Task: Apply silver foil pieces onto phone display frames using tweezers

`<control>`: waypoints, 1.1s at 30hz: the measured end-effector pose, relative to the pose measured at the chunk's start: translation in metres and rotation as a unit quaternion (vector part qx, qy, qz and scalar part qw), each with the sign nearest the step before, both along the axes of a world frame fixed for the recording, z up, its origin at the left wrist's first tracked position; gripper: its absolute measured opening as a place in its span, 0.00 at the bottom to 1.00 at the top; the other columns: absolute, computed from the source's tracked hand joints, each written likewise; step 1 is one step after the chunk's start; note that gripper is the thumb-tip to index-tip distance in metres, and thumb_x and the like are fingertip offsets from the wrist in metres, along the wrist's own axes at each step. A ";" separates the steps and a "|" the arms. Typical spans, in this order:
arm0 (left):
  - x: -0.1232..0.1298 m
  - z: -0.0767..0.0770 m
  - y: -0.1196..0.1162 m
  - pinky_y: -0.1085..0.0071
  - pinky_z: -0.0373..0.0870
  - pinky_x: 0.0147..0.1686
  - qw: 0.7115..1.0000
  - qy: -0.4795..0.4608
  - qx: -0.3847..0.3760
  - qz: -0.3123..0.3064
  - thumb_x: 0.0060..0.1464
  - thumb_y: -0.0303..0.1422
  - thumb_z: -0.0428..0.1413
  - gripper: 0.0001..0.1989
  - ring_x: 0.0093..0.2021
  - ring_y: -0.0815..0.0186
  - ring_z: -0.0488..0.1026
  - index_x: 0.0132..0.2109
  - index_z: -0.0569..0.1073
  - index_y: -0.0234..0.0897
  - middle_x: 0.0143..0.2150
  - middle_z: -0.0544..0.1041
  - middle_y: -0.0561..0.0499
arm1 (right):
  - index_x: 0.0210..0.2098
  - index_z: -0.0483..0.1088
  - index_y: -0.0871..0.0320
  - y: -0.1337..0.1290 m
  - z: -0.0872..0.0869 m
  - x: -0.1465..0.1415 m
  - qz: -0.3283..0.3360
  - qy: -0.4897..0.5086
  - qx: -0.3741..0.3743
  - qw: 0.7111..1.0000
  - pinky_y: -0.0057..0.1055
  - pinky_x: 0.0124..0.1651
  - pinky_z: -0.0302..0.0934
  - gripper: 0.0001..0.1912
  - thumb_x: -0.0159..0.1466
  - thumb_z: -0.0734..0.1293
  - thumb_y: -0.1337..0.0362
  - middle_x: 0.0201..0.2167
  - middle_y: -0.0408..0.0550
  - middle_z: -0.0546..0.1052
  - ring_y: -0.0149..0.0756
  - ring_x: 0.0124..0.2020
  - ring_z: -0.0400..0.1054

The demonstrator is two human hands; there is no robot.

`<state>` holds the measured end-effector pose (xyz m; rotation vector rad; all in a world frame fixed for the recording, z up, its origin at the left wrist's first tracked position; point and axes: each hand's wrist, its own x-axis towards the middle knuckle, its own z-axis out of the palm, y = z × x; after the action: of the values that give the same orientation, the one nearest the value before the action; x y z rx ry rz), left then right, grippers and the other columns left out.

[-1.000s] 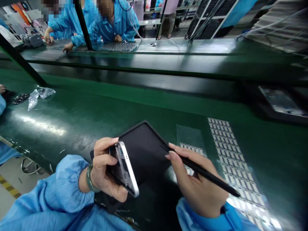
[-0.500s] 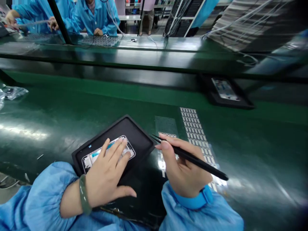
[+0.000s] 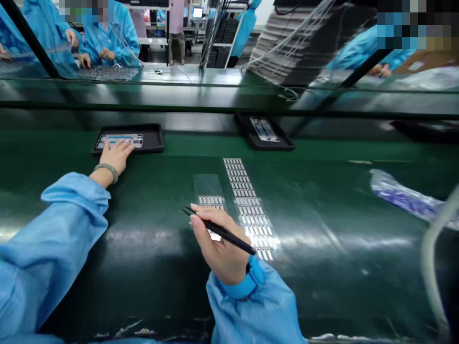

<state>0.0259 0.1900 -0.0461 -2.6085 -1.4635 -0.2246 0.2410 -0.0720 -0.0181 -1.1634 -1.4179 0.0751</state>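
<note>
My left hand (image 3: pixel 115 158) reaches out to the far left, fingers stretched and apart, over the near edge of a black tray (image 3: pixel 153 137). Its fingertips lie on or just above a phone frame (image 3: pixel 138 140) with a blue strip, partly covering it. My right hand (image 3: pixel 222 246) is closed around black tweezers (image 3: pixel 224 233), their tips pointing left and holding nothing visible. Under and beside that hand lie a short sheet of small white stickers (image 3: pixel 210 199) and a longer sticker sheet (image 3: pixel 245 191), flat on the green work surface.
A second black tray (image 3: pixel 251 136) with a phone frame (image 3: pixel 264 130) stands at the back. To the right are a plastic bag with purple contents (image 3: pixel 401 193) and a pale hose (image 3: pixel 432 253). Co-workers in blue sit beyond the dark rail (image 3: pixel 201 110).
The tray with the phone frame has moved from before me to the back left, my left hand with it. My view has turned right. My right hand still holds the tweezers by the sheets.
</note>
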 end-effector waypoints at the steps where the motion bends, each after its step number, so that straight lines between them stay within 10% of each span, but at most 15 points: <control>1: -0.002 0.001 0.016 0.37 0.41 0.60 1.000 -0.007 0.000 0.016 0.53 0.19 0.41 0.27 0.64 0.49 0.56 0.59 0.66 0.31 0.63 0.63 0.38 | 0.37 0.69 0.55 0.000 0.000 0.001 -0.002 0.001 0.001 1.000 0.31 0.41 0.72 0.12 0.57 0.68 0.76 0.36 0.44 0.79 0.33 0.37 0.75; 7: 0.021 -0.001 0.011 0.35 0.45 0.57 0.997 -0.079 0.011 0.012 0.59 0.25 0.40 0.27 0.67 0.42 0.48 0.64 0.52 0.20 0.67 0.49 0.26 | 0.39 0.70 0.55 -0.002 0.008 0.023 -0.190 0.131 0.065 0.971 0.39 0.43 0.72 0.10 0.58 0.68 0.72 0.39 0.45 0.78 0.36 0.39 0.75; 13: 0.083 -0.011 -0.108 0.61 0.48 0.65 0.935 -0.059 -0.084 -0.339 0.61 0.39 0.47 0.20 0.66 0.62 0.54 0.58 0.65 0.39 0.66 0.59 0.46 | 0.38 0.70 0.57 -0.018 -0.002 0.064 -0.204 0.303 -0.083 0.927 0.33 0.37 0.74 0.10 0.58 0.71 0.61 0.33 0.44 0.79 0.33 0.31 0.77; 17: 0.100 -0.015 -0.157 0.53 0.45 0.65 0.869 -0.059 -0.110 -0.479 0.62 0.39 0.48 0.20 0.65 0.59 0.55 0.58 0.65 0.37 0.65 0.61 0.44 | 0.36 0.70 0.57 -0.034 -0.021 0.073 -0.158 0.315 -0.198 0.915 0.34 0.37 0.74 0.13 0.54 0.73 0.59 0.30 0.43 0.79 0.34 0.29 0.77; 33: 0.128 -0.008 -0.184 0.53 0.51 0.62 0.834 -0.093 -0.095 -0.536 0.65 0.36 0.44 0.17 0.62 0.56 0.60 0.53 0.69 0.33 0.60 0.68 0.43 | 0.34 0.68 0.59 -0.091 -0.022 0.090 -0.349 0.215 -0.184 0.893 0.32 0.30 0.71 0.13 0.57 0.70 0.55 0.24 0.43 0.76 0.33 0.22 0.73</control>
<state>0.1537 0.0055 -0.0543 -3.3245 0.1551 -0.4540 0.3308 -0.1632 -0.0404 -1.7877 -0.5476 0.0887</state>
